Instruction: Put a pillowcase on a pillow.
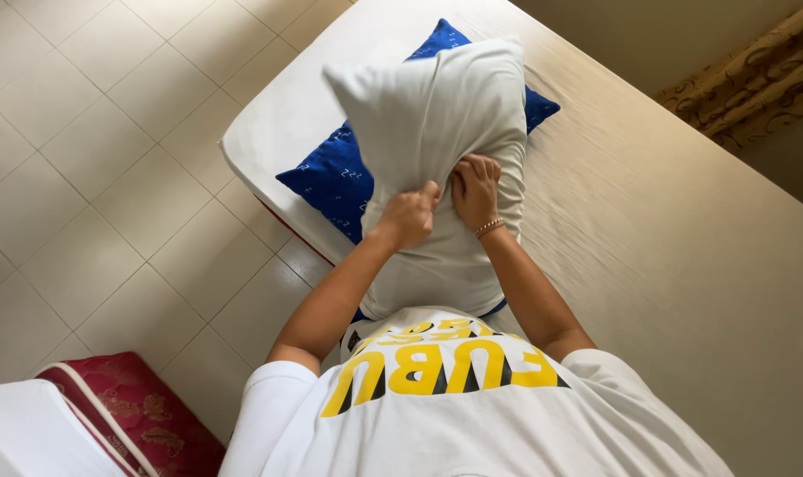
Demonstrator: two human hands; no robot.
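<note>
Head view: I'm looking down at two bare hands bunched on a white pillow (437, 115) held upright over the corner of the bed (666, 230). My left hand (407, 216) is closed in a fist, its fingers clamped on a gather of the white cover about halfway down the pillow. My right hand (475, 188), with a thin bracelet at the wrist, is just beside it, fingers curled tight into the same fabric; the two hands nearly touch. The pillow's lower end hangs against my white shirt, and its top corner stands up over the mattress.

I judge the step in hand to be working the cover along the pillow, with the stuffing mostly inside and the cloth pinched at the middle. The next move would call for keeping one grip firm while the other takes a fresh hold lower on the cover, so nothing slides back.

Counting: one white pillow in hand, one blue pillow (331, 177) lying flat on the bed behind it, one bed, and one red patterned mattress (145, 415) on the tiled floor at lower left.
</note>
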